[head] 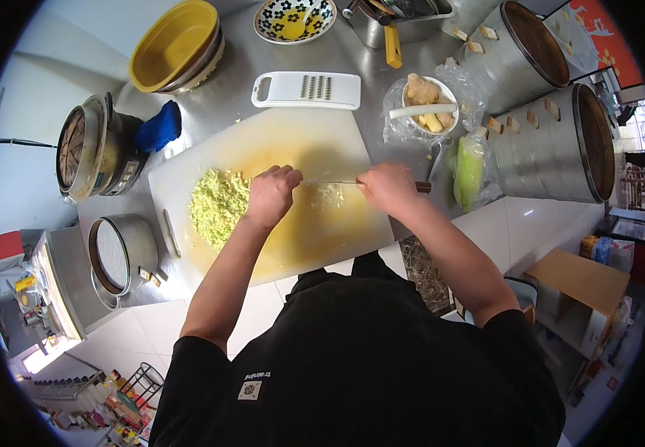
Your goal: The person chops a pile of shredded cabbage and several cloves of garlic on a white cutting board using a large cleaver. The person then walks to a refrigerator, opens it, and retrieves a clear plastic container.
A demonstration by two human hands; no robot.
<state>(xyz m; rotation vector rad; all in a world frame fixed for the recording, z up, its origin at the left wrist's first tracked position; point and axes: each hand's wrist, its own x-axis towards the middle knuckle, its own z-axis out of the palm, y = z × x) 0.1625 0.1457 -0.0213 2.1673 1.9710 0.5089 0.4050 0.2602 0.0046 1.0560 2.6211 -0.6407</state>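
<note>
My right hand (pixel 388 187) is closed around a knife; the end of its dark handle (pixel 423 187) sticks out beyond the fist. The thin line of the blade (pixel 331 181), seen edge-on, spans the space between my hands. At its far end my left hand (pixel 275 190) grips the blade's tip or spine; the fingers hide the exact hold. Both hands are above a white, yellow-stained cutting board (pixel 345 223). A heap of finely chopped pale green vegetable (pixel 216 209), possibly cabbage, lies beside and partly behind my left hand. Small pale bits are scattered on the board under the blade.
Behind the board lies a white grater (pixel 307 90). At the right are a bowl of ginger (pixel 424 106), a bagged green vegetable (pixel 469 172) and steel steamers (pixel 546 145). A blue cloth (pixel 159 127), a cooker (pixel 102 148) and a round pot (pixel 123 254) stand left.
</note>
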